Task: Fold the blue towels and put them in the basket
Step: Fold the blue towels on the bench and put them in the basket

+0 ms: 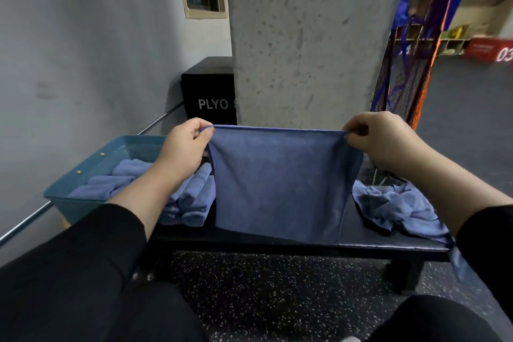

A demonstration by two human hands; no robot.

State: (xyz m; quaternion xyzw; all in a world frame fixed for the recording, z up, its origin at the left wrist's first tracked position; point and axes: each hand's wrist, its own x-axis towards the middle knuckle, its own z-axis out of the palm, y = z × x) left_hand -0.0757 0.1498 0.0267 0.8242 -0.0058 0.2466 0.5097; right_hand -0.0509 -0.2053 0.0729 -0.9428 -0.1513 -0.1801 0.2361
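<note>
A blue towel (280, 183) hangs stretched between my hands above the black bench (388, 243). My left hand (186, 147) pinches its top left corner and my right hand (385, 141) pinches its top right corner. The towel's lower edge reaches down to the bench top. A teal basket (91, 172) stands at the bench's left end and holds folded blue towels (111, 183). More folded or rolled towels (194, 200) lie by the basket, behind my left forearm. A crumpled pile of blue towels (397, 208) lies on the bench's right end.
A concrete pillar (305, 36) rises right behind the bench. A black box marked PLYO (208, 91) stands at the back left beside a grey wall. A netted frame (408, 78) leans at the right. Speckled rubber floor (277, 291) lies below, between my knees.
</note>
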